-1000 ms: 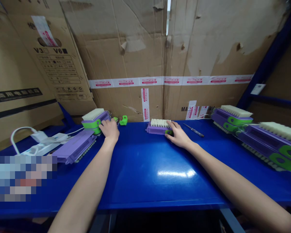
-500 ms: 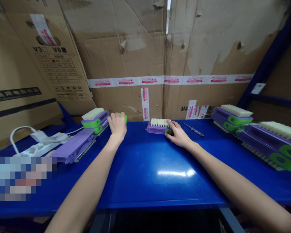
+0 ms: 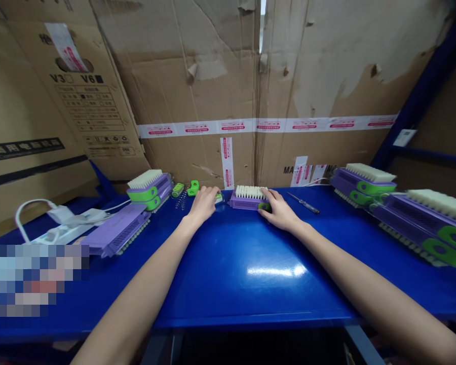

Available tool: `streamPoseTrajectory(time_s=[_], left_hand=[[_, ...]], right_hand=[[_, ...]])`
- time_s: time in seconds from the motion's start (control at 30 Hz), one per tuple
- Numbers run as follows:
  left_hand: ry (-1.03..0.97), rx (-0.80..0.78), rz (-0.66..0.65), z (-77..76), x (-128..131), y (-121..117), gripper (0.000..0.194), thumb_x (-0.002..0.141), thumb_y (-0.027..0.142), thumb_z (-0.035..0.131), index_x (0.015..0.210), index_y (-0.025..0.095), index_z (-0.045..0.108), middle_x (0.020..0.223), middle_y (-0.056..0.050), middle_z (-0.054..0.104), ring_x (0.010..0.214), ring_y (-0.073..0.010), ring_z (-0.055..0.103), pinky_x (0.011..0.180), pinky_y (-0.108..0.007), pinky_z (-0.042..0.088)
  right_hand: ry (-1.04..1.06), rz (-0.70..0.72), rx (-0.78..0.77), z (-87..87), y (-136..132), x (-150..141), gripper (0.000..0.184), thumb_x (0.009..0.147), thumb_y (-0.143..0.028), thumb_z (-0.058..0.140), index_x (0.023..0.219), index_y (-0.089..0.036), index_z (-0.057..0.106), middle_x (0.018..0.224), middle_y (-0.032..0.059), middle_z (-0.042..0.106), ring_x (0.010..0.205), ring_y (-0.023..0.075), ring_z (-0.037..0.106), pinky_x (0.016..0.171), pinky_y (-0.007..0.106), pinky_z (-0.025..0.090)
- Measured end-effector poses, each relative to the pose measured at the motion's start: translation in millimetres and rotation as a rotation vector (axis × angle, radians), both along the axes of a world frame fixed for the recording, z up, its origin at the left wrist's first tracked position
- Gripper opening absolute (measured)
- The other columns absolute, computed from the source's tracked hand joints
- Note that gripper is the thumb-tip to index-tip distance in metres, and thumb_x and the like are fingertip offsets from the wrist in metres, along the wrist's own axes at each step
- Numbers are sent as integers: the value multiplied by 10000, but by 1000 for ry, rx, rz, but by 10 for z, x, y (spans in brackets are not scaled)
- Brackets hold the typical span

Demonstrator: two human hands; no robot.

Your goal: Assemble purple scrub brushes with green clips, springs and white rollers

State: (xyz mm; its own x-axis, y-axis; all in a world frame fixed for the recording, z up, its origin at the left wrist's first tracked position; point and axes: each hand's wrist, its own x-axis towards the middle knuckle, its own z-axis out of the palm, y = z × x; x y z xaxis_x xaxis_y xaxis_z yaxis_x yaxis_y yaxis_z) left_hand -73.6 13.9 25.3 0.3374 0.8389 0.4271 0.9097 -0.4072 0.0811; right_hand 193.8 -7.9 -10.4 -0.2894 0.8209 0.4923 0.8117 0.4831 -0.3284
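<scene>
A purple brush unit (image 3: 244,203) with pale bristles facing up lies near the back of the blue table. My right hand (image 3: 281,209) is closed on its right end, thumb at the green end piece and fingers by the bristles. To the left of the unit, my left hand (image 3: 204,204) is closed on a small green and pale part (image 3: 218,197), mostly hidden under the fingers. Just left of that hand lie a green bracket (image 3: 192,188), a small green block (image 3: 178,190) and a scatter of tiny screw-like metal pieces (image 3: 181,199).
Stacked purple and green brush units stand at the left (image 3: 148,188) and right (image 3: 363,183). A purple unit (image 3: 116,228) lies bristles down at left beside a white power strip (image 3: 66,230). A screwdriver (image 3: 304,203) lies right of my right hand. Cardboard (image 3: 197,91) walls the back.
My left hand has moved right, from beside the left stack towards the brush unit, uncovering the green parts and small metal pieces. My right hand has stayed on the brush unit.
</scene>
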Motion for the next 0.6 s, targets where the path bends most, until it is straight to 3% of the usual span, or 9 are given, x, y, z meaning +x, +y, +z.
streamPoseTrajectory(time_s=[0.27, 0.43, 0.6], left_hand=[[73, 20, 74, -29, -58, 49, 350, 838, 100, 400, 1138, 168, 567, 1030, -119, 615, 1016, -283, 482, 855, -398, 375], [184, 38, 161, -45, -68, 44, 294, 869, 184, 419, 1078, 152, 622, 1052, -139, 587, 1043, -304, 460, 836, -411, 364], [241, 74, 148, -60, -77, 47, 320, 871, 136, 377, 1048, 148, 643, 1042, -142, 603, 1061, -315, 453, 836, -444, 341]], right_hand=[[-8, 0, 13, 3, -6, 1, 655, 802, -332, 530, 1402, -197, 306, 1357, 160, 398, 1298, 313, 350, 1023, 480, 375], [-11, -12, 22, -9, 7, -1, 651, 800, -333, 532, 1391, -154, 327, 1353, 178, 404, 1278, 313, 371, 1006, 483, 392], [-52, -25, 191, 76, -40, -26, 534, 815, -265, 529, 1324, -127, 443, 1311, 186, 446, 1216, 306, 422, 984, 465, 409]])
